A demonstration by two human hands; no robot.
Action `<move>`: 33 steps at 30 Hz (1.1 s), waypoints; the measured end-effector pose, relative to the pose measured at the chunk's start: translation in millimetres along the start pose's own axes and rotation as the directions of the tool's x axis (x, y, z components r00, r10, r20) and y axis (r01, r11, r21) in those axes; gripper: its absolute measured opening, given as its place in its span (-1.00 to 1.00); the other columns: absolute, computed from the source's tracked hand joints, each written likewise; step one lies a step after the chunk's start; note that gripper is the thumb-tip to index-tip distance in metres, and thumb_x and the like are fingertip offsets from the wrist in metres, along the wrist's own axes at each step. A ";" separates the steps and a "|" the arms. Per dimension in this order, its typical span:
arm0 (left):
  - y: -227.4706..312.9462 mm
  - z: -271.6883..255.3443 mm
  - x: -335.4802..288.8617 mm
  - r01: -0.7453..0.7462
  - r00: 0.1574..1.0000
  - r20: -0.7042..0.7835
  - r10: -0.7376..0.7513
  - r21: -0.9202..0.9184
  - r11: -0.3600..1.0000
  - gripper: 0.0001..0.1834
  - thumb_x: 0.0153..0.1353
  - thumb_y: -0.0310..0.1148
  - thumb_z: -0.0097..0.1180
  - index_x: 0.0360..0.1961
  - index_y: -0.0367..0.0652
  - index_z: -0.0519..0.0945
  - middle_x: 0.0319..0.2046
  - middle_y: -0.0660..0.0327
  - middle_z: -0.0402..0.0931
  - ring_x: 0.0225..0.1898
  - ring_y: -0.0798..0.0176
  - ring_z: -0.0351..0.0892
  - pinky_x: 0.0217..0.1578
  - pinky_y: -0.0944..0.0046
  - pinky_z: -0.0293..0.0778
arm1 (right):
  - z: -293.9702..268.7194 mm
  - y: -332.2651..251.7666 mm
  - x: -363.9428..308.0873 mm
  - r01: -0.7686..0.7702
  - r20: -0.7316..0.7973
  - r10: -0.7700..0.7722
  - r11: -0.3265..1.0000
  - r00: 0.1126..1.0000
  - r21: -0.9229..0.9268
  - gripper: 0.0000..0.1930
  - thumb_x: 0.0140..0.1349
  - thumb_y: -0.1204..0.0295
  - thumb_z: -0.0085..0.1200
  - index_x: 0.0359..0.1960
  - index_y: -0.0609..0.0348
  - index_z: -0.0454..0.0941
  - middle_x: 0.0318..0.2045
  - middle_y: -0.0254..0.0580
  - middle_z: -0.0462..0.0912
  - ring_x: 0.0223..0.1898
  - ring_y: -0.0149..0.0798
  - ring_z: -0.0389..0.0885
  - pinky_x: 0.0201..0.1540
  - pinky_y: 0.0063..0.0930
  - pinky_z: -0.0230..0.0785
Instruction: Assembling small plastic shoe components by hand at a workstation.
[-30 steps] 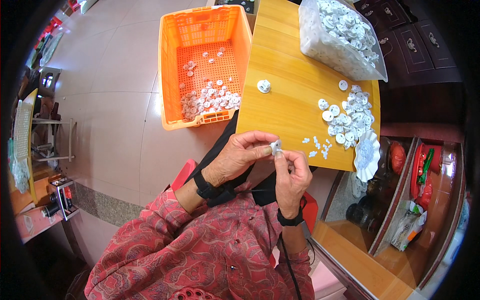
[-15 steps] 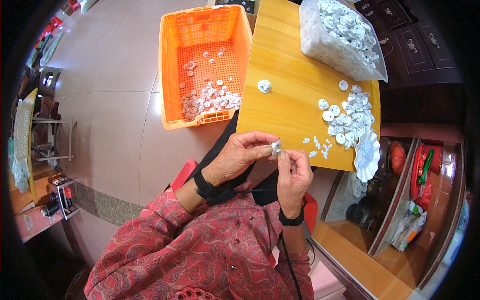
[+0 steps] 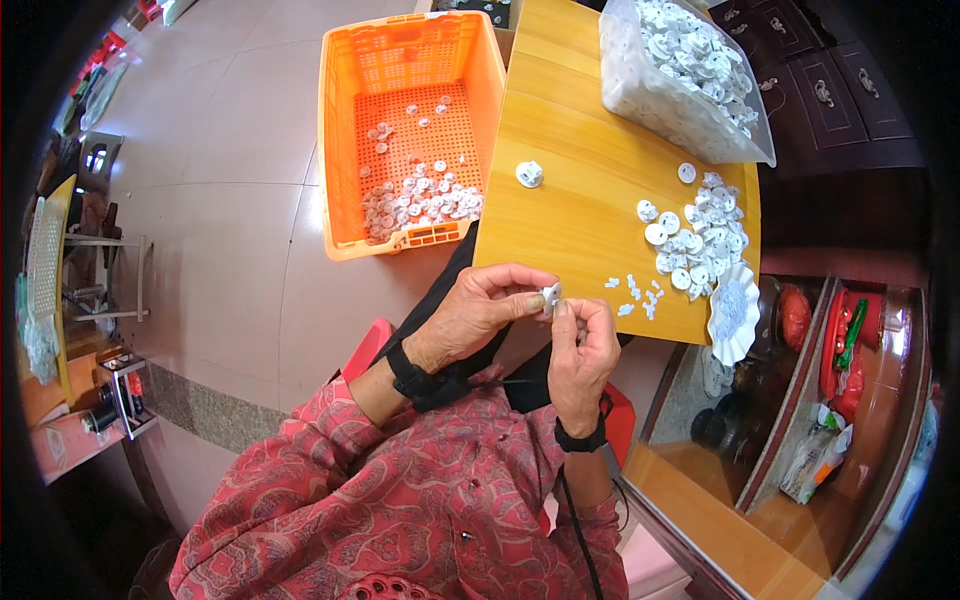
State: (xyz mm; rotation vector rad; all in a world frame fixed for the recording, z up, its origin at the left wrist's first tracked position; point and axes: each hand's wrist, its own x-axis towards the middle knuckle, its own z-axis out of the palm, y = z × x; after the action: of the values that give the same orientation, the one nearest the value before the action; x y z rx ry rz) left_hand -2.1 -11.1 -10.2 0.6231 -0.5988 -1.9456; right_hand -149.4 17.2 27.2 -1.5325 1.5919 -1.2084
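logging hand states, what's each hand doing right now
Left hand: closed, pinching a small white plastic part.
Right hand: fingertips on the same part.

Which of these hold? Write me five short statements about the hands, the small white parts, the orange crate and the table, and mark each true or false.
1. Both hands meet on one small white part. True: the left hand and right hand pinch it between them.
2. The orange crate is empty. False: white parts lie on its floor.
3. The crate stands on the wooden table. False: it stands on the tiled floor beside it.
4. A clear bag of white parts lies at the table's far end. True.
5. Both wrists are bare. False: each wears a black band.
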 end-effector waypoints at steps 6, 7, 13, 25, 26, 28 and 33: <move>3.5 -0.8 -0.3 -0.002 1.000 0.007 0.002 0.029 1.000 -0.71 0.29 -0.55 0.15 0.03 -0.36 0.56 -0.11 0.13 0.61 -0.11 0.30 0.62 -0.01 0.29 0.59 | -0.1 -5.4 -0.1 -0.025 0.035 0.023 0.998 0.999 0.056 -0.90 0.33 0.51 0.09 -0.30 0.28 0.45 -0.39 -0.20 0.54 -0.44 -0.38 0.51 -0.34 -0.51 0.39; 4.8 -1.5 -0.7 -0.005 1.000 0.017 0.005 0.035 0.999 -0.71 0.29 -0.55 0.15 0.03 -0.36 0.56 -0.11 0.13 0.61 -0.11 0.30 0.62 -0.01 0.29 0.59 | -0.8 -9.8 0.3 -0.122 0.072 0.112 0.981 0.991 0.151 -0.89 0.35 0.50 0.08 -0.29 0.29 0.45 -0.38 -0.24 0.57 -0.44 -0.43 0.50 -0.33 -0.55 0.39; 5.0 -5.3 -0.3 -0.011 1.000 0.020 0.012 -0.032 0.999 -0.72 0.28 -0.54 0.17 0.01 -0.35 0.58 -0.11 0.14 0.61 -0.10 0.29 0.62 -0.03 0.27 0.60 | -1.5 -19.1 3.3 -0.268 0.146 0.230 0.900 0.962 0.343 -0.91 0.37 0.49 0.07 -0.26 0.26 0.47 -0.41 -0.34 0.59 -0.43 -0.59 0.43 -0.37 -0.71 0.30; 36.3 -41.6 13.2 -0.253 0.907 -0.359 0.220 -0.046 0.966 -0.75 0.30 -0.52 0.16 -0.02 -0.34 0.57 -0.14 0.11 0.63 -0.18 0.30 0.64 -0.18 0.38 0.60 | -22.8 -6.8 19.1 -0.223 0.147 0.204 0.966 0.968 0.130 -0.84 0.34 0.45 0.14 -0.24 0.34 0.57 -0.47 -0.41 0.57 -0.48 -0.62 0.44 -0.40 -0.71 0.34; 38.1 -52.0 15.1 -0.249 0.912 -0.348 0.216 -0.051 0.967 -0.75 0.30 -0.52 0.16 -0.02 -0.34 0.57 -0.14 0.11 0.63 -0.18 0.30 0.64 -0.18 0.38 0.60 | -29.9 -4.6 22.5 -0.238 0.152 0.226 0.969 0.962 0.064 -0.86 0.33 0.47 0.13 -0.23 0.33 0.58 -0.45 -0.31 0.59 -0.46 -0.51 0.52 -0.39 -0.62 0.39; 41.4 -72.2 18.7 -0.307 0.790 -0.564 0.240 -0.024 0.951 -0.72 0.30 -0.50 0.16 0.00 -0.41 0.53 -0.12 0.07 0.60 -0.16 0.26 0.64 -0.13 0.36 0.61 | -42.0 3.3 31.2 -0.115 0.097 0.124 0.989 0.988 -0.090 -0.87 0.31 0.48 0.13 -0.23 0.32 0.59 -0.42 -0.23 0.60 -0.44 -0.41 0.55 -0.37 -0.56 0.41; 53.2 -99.8 20.6 -0.413 0.747 -0.595 0.296 -0.067 0.908 -0.66 0.30 -0.52 0.15 0.03 -0.50 0.45 -0.12 0.02 0.56 -0.08 0.14 0.62 0.01 0.30 0.60 | -79.6 36.5 58.4 0.056 -0.022 -0.082 0.832 0.996 -0.551 -0.81 0.19 0.57 0.12 -0.15 0.30 0.57 -0.32 -0.03 0.58 -0.26 0.01 0.57 -0.15 -0.22 0.43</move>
State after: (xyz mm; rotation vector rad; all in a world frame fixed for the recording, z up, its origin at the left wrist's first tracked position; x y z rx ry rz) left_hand 88.8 -65.9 -54.2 0.8532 -0.1203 -1.3302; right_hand -244.3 -27.6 34.9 -1.9359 2.0515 -0.8530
